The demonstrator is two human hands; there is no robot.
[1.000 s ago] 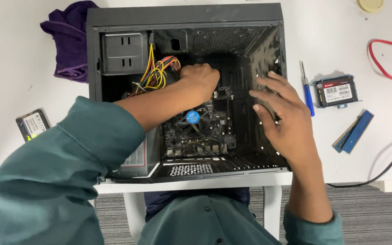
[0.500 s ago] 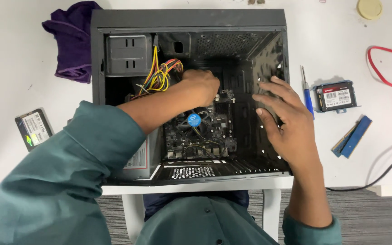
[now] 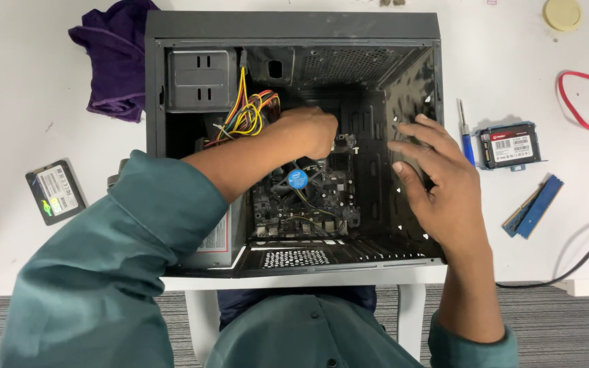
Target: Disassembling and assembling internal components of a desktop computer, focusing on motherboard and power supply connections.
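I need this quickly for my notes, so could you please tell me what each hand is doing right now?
Left hand: curled deep inside the computer case; whether its grip holds anything cannot be told.
Right hand: open, fingers spread, resting on the case's right wall.

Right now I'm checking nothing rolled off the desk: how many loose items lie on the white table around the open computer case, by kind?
Flat drives: 2, one left of the case, one right of it
Memory sticks: 2, blue, side by side
Screwdriver: 1, blue handle
Purple cloth: 1
Round yellowish disc: 1
Total: 7
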